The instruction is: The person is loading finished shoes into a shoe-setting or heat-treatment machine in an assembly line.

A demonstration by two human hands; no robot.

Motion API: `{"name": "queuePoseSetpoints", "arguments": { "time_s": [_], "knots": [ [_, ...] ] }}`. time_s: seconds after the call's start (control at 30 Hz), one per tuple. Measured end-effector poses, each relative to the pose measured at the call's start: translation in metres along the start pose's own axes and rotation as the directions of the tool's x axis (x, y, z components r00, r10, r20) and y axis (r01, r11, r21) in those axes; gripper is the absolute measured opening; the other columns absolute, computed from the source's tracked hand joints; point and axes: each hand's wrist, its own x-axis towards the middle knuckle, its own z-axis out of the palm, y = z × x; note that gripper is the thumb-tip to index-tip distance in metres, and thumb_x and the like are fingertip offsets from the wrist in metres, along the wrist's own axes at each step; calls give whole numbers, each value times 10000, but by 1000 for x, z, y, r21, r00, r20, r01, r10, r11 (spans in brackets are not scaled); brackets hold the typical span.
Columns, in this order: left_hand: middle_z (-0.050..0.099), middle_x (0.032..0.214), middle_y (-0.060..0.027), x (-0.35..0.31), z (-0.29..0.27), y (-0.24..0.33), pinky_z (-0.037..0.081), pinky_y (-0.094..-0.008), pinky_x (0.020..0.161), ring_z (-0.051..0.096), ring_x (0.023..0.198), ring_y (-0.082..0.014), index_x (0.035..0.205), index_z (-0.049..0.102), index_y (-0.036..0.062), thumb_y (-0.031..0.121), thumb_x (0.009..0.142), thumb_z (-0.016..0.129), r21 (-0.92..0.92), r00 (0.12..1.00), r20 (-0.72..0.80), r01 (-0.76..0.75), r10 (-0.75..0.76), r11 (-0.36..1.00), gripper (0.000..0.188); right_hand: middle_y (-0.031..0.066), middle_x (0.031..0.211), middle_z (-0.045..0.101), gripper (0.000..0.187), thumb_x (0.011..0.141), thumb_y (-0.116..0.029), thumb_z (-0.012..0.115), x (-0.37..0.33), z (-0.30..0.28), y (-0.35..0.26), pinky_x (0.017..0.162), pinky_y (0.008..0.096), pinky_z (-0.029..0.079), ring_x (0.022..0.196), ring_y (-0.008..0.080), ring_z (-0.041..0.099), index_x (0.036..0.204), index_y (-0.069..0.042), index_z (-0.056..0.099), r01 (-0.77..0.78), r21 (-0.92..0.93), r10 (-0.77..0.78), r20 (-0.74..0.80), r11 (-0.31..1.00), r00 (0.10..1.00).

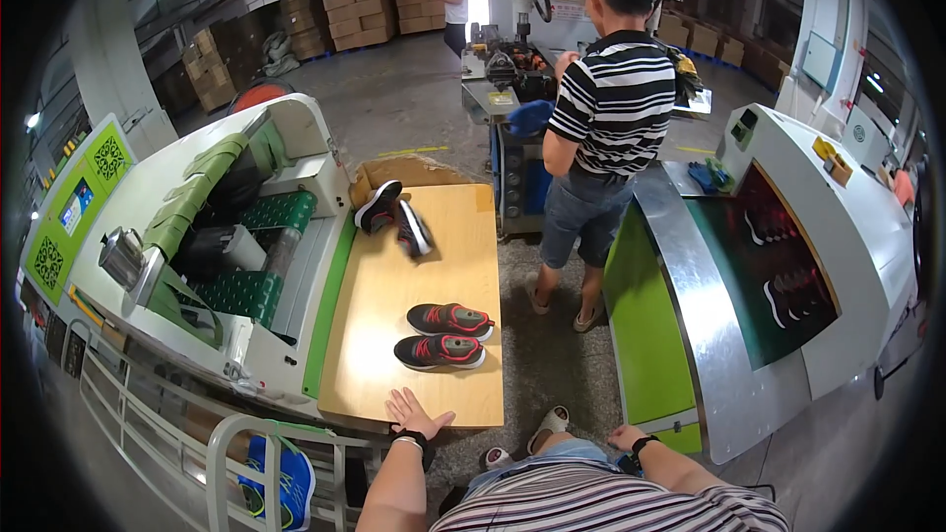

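My left hand (pixel 418 414) lies on the near edge of a light wooden table (pixel 394 281), open, with its fingers spread. Just beyond it a pair of black sneakers with red trim stands side by side, a farther sneaker (pixel 451 319) and a nearer sneaker (pixel 440 353), toes to the left. At the table's far end are two more dark sneakers: one (pixel 377 207) leans with its white sole edge showing, and the other (pixel 414 230) is slightly blurred. My right hand (pixel 628 436) hangs low beside a green machine panel (pixel 645 325); its fingers are mostly hidden.
Left of the table stands a white machine with a green belt (pixel 261 236). At right, another machine with a metal ledge (pixel 724 305) holds shoes (pixel 788 300) inside. A co-worker (pixel 616 118) stands ahead, facing away. A rack (pixel 222 453) holds a blue shoe (pixel 281 483).
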Motion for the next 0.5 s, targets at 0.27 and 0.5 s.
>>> {"name": "queuePoseSetpoints", "arguments": {
  "time_s": [0.27, 0.5],
  "knots": [
    [-212, 1565, -153, -7, 1, -3, 173, -674, 1074, -169, 1439, -383, 1508, -139, 116, 756, 603, 690, 25, 1000, 1, 7, -7, 1000, 1385, 140, 940, 709, 391, 820, -365, 660, 18, 15, 22, 783, 351, 526, 856, 237, 679, 1072, -67, 694, 157, -145, -167, -61, 977, 984],
    [-202, 1567, -149, -17, -23, 15, 181, -667, 1079, -163, 1437, -390, 1509, -126, 113, 684, 649, 723, -19, 999, 35, 12, -11, 1000, 1337, 135, 954, 705, 404, 851, -286, 670, 9, 0, 11, 732, 335, 545, 803, 213, 681, 1142, -6, 642, 67, 93, -68, 12, 993, 998]
  ]
}}
